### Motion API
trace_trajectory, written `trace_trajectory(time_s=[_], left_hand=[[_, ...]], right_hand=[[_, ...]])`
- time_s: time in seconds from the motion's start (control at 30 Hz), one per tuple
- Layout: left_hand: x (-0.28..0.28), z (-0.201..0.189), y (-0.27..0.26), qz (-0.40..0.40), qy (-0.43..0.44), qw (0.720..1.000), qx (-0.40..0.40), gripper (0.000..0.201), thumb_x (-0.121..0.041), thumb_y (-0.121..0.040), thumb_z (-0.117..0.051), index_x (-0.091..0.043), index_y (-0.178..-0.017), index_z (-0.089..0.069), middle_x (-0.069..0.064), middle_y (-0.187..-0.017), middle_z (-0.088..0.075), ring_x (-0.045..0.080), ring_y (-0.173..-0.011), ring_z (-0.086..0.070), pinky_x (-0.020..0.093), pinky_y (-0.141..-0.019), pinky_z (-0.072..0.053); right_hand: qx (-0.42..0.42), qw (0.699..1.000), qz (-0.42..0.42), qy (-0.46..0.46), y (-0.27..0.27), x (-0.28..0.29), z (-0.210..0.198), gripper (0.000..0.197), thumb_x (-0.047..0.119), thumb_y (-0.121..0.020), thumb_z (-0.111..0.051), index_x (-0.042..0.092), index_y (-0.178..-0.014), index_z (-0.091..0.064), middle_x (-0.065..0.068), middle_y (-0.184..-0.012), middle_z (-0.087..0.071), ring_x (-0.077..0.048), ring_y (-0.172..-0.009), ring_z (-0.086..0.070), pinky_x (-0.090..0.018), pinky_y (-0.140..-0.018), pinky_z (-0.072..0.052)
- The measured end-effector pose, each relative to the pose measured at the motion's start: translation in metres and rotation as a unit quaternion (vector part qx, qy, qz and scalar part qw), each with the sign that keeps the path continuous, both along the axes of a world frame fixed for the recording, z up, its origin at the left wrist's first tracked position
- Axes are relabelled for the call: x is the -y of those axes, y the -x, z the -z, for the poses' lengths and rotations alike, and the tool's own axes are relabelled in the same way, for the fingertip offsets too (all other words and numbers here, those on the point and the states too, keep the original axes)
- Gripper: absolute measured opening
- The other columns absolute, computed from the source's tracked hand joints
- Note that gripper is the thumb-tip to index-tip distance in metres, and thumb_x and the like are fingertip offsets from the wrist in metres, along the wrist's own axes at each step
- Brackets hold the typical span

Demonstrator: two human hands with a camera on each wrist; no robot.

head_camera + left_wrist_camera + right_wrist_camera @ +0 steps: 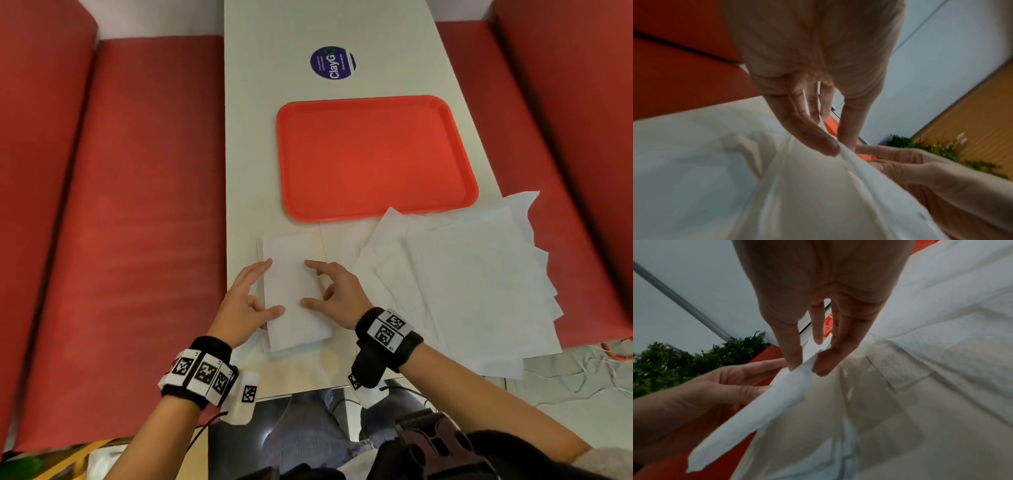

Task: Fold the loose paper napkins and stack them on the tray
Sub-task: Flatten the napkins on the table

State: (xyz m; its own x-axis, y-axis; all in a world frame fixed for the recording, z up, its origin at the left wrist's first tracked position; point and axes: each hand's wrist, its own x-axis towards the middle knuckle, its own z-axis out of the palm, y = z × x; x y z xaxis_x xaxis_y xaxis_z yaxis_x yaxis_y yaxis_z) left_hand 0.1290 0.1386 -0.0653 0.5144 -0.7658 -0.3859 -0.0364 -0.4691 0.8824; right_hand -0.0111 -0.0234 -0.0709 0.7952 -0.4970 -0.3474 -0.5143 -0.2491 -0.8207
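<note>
A white napkin (294, 294), folded into a long strip, lies at the near middle of the table. My left hand (274, 287) pinches its left edge between thumb and fingers. My right hand (305, 283) pinches its right edge the same way. In the left wrist view, the left hand (839, 146) has its thumb pressing the napkin (838, 186) edge against the fingers. In the right wrist view, the right hand (806, 368) holds the lifted napkin (766, 402). The orange tray (376, 154) sits just beyond. Several loose unfolded napkins (472, 284) lie in a pile to the right.
The cream table (274, 102) is narrow, with red bench seats on the left (120, 205) and on the right (582, 102). A round purple sticker (332, 63) lies beyond the tray. The loose napkin pile overhangs the table's right edge.
</note>
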Motion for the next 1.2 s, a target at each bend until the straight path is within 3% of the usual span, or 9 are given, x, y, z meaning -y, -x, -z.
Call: trace_trajectory(time_s=[0.17, 0.33, 0.43, 0.6, 0.67, 0.77, 0.87, 1.07, 1.2], left_hand=[[-0.001, 0.009, -0.002, 0.035, -0.034, 0.997, 0.064, 0.082, -0.007, -0.075, -0.081, -0.038, -0.141, -0.043, -0.017, -0.145, -0.031, 0.027, -0.058, -0.058, 0.038, -0.065, -0.060], [0.000, 0.011, 0.002, 0.062, -0.083, 0.984, 0.148, 0.071, -0.011, -0.076, -0.080, -0.038, -0.134, -0.048, -0.012, -0.139, -0.028, 0.014, -0.055, -0.059, 0.029, -0.069, -0.058], [0.000, 0.007, 0.007, 0.077, -0.133, 0.970, 0.187, 0.067, -0.016, -0.078, -0.078, -0.034, -0.134, -0.047, -0.012, -0.141, -0.022, 0.014, -0.058, -0.058, 0.029, -0.068, -0.056], [0.021, -0.024, 0.024, 0.126, -0.261, 0.894, 0.341, 0.066, -0.027, -0.082, -0.072, -0.029, -0.141, -0.041, 0.009, -0.150, -0.009, 0.033, -0.116, -0.046, 0.044, -0.084, -0.053], [0.040, -0.042, 0.036, 0.129, -0.244, 0.889, 0.365, 0.062, -0.029, -0.082, -0.072, -0.026, -0.138, -0.045, 0.013, -0.148, -0.015, 0.036, -0.120, -0.037, 0.046, -0.092, -0.047], [0.081, -0.056, 0.060, 0.146, -0.144, 0.934, 0.292, 0.046, -0.028, -0.086, -0.069, -0.024, -0.129, -0.052, 0.005, -0.137, -0.034, 0.026, -0.117, -0.042, 0.039, -0.096, -0.044], [0.135, -0.054, 0.100, 0.199, -0.032, 0.961, 0.190, 0.028, -0.021, -0.090, -0.064, -0.020, -0.118, -0.060, -0.003, -0.117, -0.052, 0.016, -0.104, -0.056, 0.029, -0.089, -0.047], [0.224, -0.016, 0.172, 0.268, -0.048, 0.922, 0.276, 0.040, -0.027, -0.095, -0.054, -0.016, -0.133, -0.051, -0.001, -0.138, -0.044, 0.021, -0.126, -0.041, 0.037, -0.100, -0.040], [0.245, -0.003, 0.182, 0.269, -0.126, 0.888, 0.352, 0.060, -0.042, -0.091, -0.058, -0.019, -0.143, -0.037, 0.005, -0.145, -0.034, 0.026, -0.131, -0.029, 0.040, -0.103, -0.034]], right_hand=[[-0.022, 0.999, -0.023, 0.007, -0.002, -0.002, 0.007, 0.075, 0.023, -0.074, -0.082, 0.019, -0.141, -0.047, 0.001, -0.117, -0.045, -0.008, -0.066, -0.052, -0.013, -0.071, -0.043], [-0.061, 0.996, -0.060, 0.031, -0.001, -0.002, 0.003, 0.078, 0.029, -0.076, -0.079, 0.019, -0.144, -0.042, -0.004, -0.126, -0.038, -0.016, -0.080, -0.050, -0.034, -0.088, -0.050], [-0.058, 0.996, -0.052, 0.048, 0.012, 0.007, -0.007, 0.069, 0.035, -0.078, -0.077, 0.024, -0.139, -0.047, 0.000, -0.123, -0.037, -0.016, -0.076, -0.052, -0.031, -0.084, -0.050], [-0.063, 0.992, 0.051, 0.099, 0.077, 0.057, -0.035, 0.046, 0.034, -0.081, -0.075, 0.022, -0.124, -0.061, 0.002, -0.111, -0.047, -0.015, -0.068, -0.058, -0.027, -0.078, -0.050], [-0.084, 0.981, 0.124, 0.126, 0.115, 0.085, -0.040, 0.041, 0.030, -0.081, -0.075, 0.020, -0.119, -0.064, -0.001, -0.109, -0.050, -0.016, -0.071, -0.060, -0.027, -0.079, -0.050], [-0.155, 0.954, 0.206, 0.154, 0.174, 0.124, -0.038, 0.045, 0.026, -0.080, -0.076, 0.015, -0.121, -0.062, -0.007, -0.116, -0.052, -0.022, -0.091, -0.059, -0.027, -0.080, -0.046], [-0.210, 0.929, 0.244, 0.179, 0.216, 0.155, -0.028, 0.054, 0.027, -0.079, -0.077, 0.011, -0.127, -0.058, -0.012, -0.129, -0.050, -0.031, -0.119, -0.049, -0.035, -0.099, -0.040], [-0.264, 0.922, 0.231, 0.165, 0.230, 0.174, -0.013, 0.074, 0.036, -0.080, -0.075, 0.015, -0.142, -0.041, -0.011, -0.144, -0.034, -0.032, -0.131, -0.031, -0.042, -0.103, -0.036], [-0.260, 0.922, 0.237, 0.163, 0.234, 0.181, -0.007, 0.091, 0.043, -0.074, -0.078, 0.019, -0.147, -0.030, -0.009, -0.142, -0.035, -0.031, -0.128, -0.038, -0.045, -0.099, -0.044]])
